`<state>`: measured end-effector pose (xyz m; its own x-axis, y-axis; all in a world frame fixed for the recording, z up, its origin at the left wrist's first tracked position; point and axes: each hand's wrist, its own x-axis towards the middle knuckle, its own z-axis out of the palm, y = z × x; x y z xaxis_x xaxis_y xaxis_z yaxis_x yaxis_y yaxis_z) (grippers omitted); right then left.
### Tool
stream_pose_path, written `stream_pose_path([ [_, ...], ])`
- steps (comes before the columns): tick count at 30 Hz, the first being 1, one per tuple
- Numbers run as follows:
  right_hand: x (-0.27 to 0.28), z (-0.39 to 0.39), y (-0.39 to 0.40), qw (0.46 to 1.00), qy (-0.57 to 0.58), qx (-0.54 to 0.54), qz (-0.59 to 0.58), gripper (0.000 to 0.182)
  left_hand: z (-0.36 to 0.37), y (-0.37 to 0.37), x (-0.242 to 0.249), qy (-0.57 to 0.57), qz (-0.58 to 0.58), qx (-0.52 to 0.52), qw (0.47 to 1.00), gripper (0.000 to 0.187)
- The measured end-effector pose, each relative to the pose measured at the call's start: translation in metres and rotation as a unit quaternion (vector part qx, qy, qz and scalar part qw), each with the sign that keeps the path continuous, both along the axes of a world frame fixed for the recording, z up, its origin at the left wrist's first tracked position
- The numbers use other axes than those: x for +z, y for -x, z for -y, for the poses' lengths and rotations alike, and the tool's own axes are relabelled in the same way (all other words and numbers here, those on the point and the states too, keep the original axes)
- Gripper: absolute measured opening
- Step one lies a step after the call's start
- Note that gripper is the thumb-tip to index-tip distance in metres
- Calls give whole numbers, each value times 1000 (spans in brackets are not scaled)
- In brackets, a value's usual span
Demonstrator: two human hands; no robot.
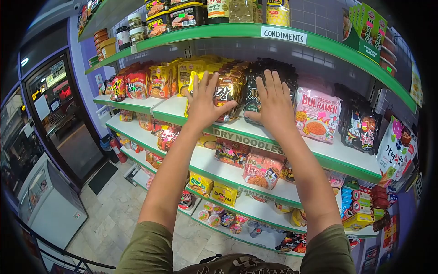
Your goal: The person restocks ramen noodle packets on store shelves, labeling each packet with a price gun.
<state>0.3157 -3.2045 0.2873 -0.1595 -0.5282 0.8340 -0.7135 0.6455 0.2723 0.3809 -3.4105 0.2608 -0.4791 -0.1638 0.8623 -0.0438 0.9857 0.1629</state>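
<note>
Both my arms reach out to a shelf of noodle packets. My left hand [204, 102] has its fingers spread over a brown and gold noodle packet [226, 96], with a yellow packet [191, 86] at its left side. Fingers up and thumb out, my right hand [273, 102] lies against a black noodle packet [252, 93]. Neither hand is closed round a packet. Right of my right hand stands a pink Bul Ramen pack [318, 114], followed by a black pack with a cartoon figure [360, 128].
Above is a green-edged shelf [228, 33] labelled condiments, with cans and bottles. Lower shelves hold more noodle packets, cups and boxes. A chest freezer [54, 205], a glass door [61, 114] and a fire extinguisher [117, 150] are at the left.
</note>
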Motion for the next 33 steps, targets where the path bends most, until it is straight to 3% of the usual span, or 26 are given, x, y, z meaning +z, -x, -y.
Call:
stream_pose_path([
  [2, -2, -6, -10, 999, 14, 38, -19, 82, 11, -8, -2, -3, -43, -13, 999, 94],
  [6, -7, -22, -38, 995, 21, 93, -21, 68, 40, -22, -12, -131, -89, -79, 984, 93],
  [10, -25, -33, -54, 995, -2, 95, -1, 61, 42, -40, -28, -188, -59, -81, 977, 90],
  [18, -46, -30, -32, 999, -22, 16, 42, 66, 32, -25, -44, -198, 19, -59, 978, 97],
  [25, -44, -22, -26, 996, -2, 8, 88, 70, 40, -32, -44, -183, 4, -89, 979, 95],
  [33, -6, -17, -9, 999, 51, 18, -1, 62, 23, -55, -40, -184, 3, -111, 977, 89],
])
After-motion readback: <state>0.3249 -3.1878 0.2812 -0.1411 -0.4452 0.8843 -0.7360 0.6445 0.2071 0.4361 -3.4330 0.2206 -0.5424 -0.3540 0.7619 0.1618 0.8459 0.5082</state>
